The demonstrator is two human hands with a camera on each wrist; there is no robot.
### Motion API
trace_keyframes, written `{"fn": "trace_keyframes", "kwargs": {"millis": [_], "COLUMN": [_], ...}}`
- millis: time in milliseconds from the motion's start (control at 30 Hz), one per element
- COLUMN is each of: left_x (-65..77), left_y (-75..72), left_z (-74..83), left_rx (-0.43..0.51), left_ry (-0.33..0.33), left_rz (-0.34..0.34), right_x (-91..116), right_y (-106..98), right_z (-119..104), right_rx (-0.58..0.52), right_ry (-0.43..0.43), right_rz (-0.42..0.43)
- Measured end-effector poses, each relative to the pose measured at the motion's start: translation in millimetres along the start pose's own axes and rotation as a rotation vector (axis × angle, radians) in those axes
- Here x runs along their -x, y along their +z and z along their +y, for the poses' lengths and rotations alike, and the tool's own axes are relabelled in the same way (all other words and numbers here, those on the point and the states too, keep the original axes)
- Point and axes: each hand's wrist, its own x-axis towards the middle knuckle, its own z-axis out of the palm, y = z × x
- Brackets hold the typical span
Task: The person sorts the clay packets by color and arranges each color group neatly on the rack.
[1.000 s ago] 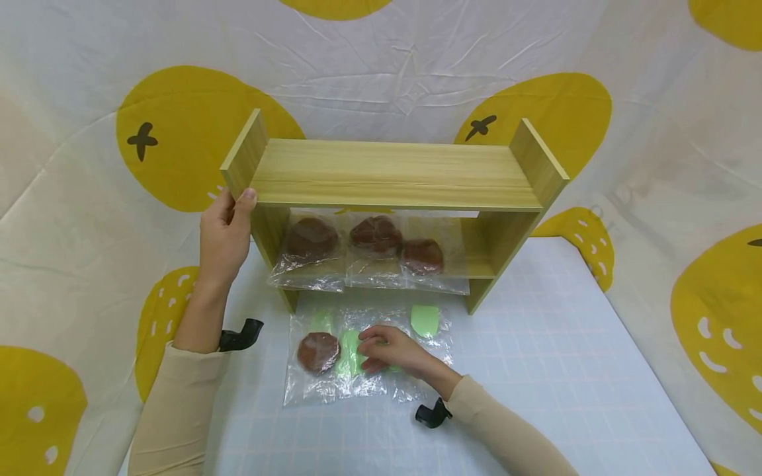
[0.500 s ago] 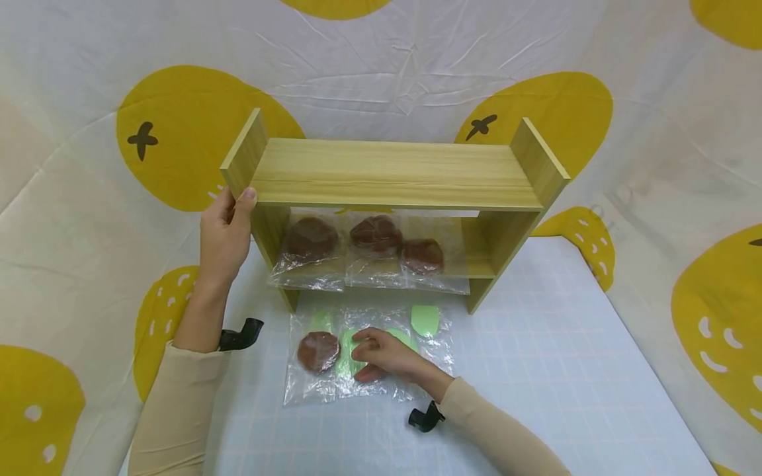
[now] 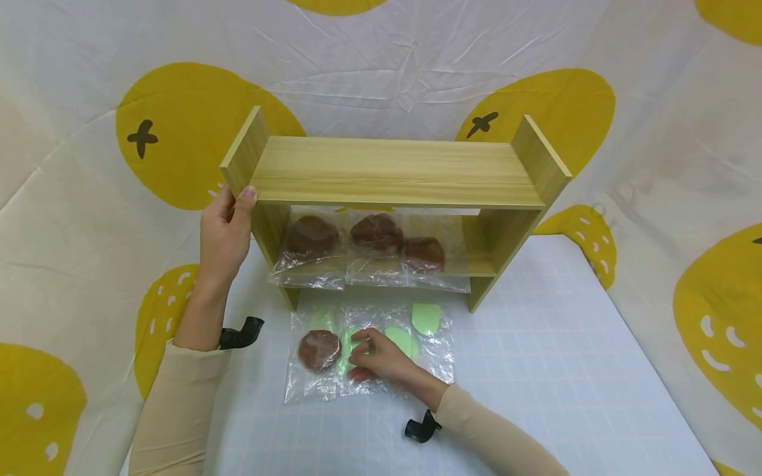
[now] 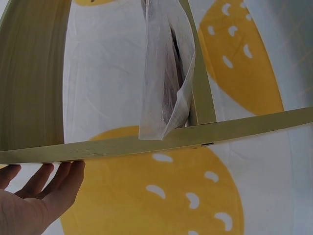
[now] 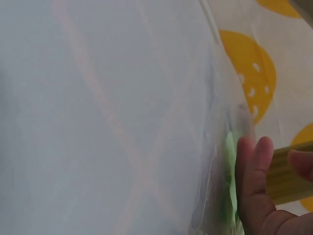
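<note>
My left hand [image 3: 226, 231] grips the left side panel of a small wooden shelf [image 3: 399, 172]; its thumb lies at the front edge, and in the left wrist view its fingers [image 4: 68, 183] press the panel's outer face. My right hand [image 3: 381, 357] reaches over clear plastic bags on the table, thumb and fingers apart. It overlaps a light green piece [image 3: 345, 360] in a bag. To its left lies a brown round piece [image 3: 319, 350] in another bag. Other green pieces show at right, a rounded one [image 3: 401, 340] and a squarish one [image 3: 426, 318].
On the middle board stand several clear bags with brown pieces: a round one [image 3: 312, 237], a lumpy one [image 3: 376, 231] and a smaller one [image 3: 423, 254]. A pale checked cloth [image 3: 536, 370] covers the table. Behind hangs a white curtain [image 3: 405, 66] with yellow fruit prints.
My right hand has shifted slightly left over the bags, uncovering more of the rounded green piece. The left hand stays on the shelf, and the bags lie as before.
</note>
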Motion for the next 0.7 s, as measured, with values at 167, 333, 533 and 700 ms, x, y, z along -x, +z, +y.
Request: {"fn": "trace_keyframes", "kwargs": {"millis": [167,333,533,700], "left_x": [-0.1,0.3,0.7,0.4], "left_y": [-0.2,0.0,-0.2,0.0], "left_z": [0.1,1.0,1.0,0.7], "left_rx": [-0.001,-0.002,0.006,0.007], "left_ry": [0.001,0.006,0.016,0.02], "left_rz": [0.005,-0.006,-0.008,-0.005], "right_x": [0.3,2.2,2.8,-0.1], "right_y": [2.7,5.2,10.4,16.1], "right_z": [2.9,5.1,7.2,10.6], "right_rx": [0.021,0.023,0.007,0.153], "right_ry": [0.0,0.018,-0.012,-0.083], "right_rz": [0.013,0.021,0.034,0.079]}}
